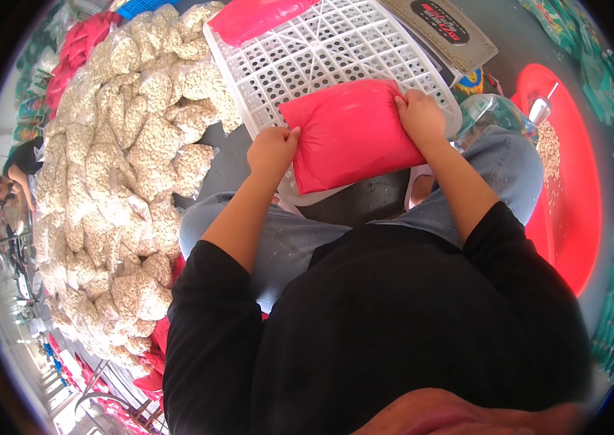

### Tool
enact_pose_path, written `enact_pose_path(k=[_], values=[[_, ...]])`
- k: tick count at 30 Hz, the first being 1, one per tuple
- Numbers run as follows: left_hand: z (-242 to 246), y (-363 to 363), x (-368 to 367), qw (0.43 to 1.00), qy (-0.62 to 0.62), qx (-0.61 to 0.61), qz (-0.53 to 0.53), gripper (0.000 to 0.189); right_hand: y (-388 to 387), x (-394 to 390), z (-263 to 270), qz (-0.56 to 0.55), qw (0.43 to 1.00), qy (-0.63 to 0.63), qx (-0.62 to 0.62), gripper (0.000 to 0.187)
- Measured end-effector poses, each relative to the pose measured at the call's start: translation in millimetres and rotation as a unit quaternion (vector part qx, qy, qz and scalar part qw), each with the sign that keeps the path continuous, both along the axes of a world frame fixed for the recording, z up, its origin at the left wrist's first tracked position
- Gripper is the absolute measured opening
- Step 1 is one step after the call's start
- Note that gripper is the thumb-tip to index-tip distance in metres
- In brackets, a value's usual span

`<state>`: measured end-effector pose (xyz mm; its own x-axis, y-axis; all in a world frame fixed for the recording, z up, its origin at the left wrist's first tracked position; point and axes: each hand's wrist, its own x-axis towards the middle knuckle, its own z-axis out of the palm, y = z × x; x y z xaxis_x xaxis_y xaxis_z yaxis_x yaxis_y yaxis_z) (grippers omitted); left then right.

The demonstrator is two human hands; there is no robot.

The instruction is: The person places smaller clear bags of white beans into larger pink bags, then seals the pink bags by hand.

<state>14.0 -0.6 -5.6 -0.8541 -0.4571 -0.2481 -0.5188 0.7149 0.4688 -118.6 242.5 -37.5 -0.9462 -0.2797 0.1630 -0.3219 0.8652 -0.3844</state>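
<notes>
A filled red plastic bag (353,136) lies on its side over the near end of an upturned white plastic basket (296,68). My left hand (275,149) pinches the bag's left edge between thumb and fingers. At the opposite end, my right hand (421,114) grips the upper right corner. What the bag holds is hidden by the red plastic. Another red bag (261,19) rests on the far left corner of the basket, cut off by the top of the picture.
Clear bags of pale nuts or beans (144,157) are heaped at left. At right, a red basin (573,179) contains loose kernels (548,147) and a metal scoop (541,110). A weighing scale (445,30) stands beyond the basket. Another person (19,168) bends over at far left.
</notes>
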Motion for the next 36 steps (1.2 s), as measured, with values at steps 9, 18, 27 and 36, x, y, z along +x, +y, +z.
enact_pose_path(k=[9, 18, 27, 36], values=[[-3, -16, -26, 0.988, -0.042, -0.086, -0.119, 0.047, 11, -27, 31, 0.056, 0.984, -0.082, 0.149, 0.04], [3, 5, -23, 0.908, -0.137, 0.379, 0.117, 0.075, 236, -68, 106, 0.018, 0.908, -0.04, -0.416, 0.021], [43, 47, -37, 0.747, 0.136, 0.634, 0.144, 0.033, 238, -96, -111, 0.017, 0.977, -0.207, 0.045, 0.015], [188, -5, 101, 0.66, 0.583, 0.368, 0.298, 0.023, 84, -96, -122, 0.22, 0.969, -0.103, 0.044, 0.015]])
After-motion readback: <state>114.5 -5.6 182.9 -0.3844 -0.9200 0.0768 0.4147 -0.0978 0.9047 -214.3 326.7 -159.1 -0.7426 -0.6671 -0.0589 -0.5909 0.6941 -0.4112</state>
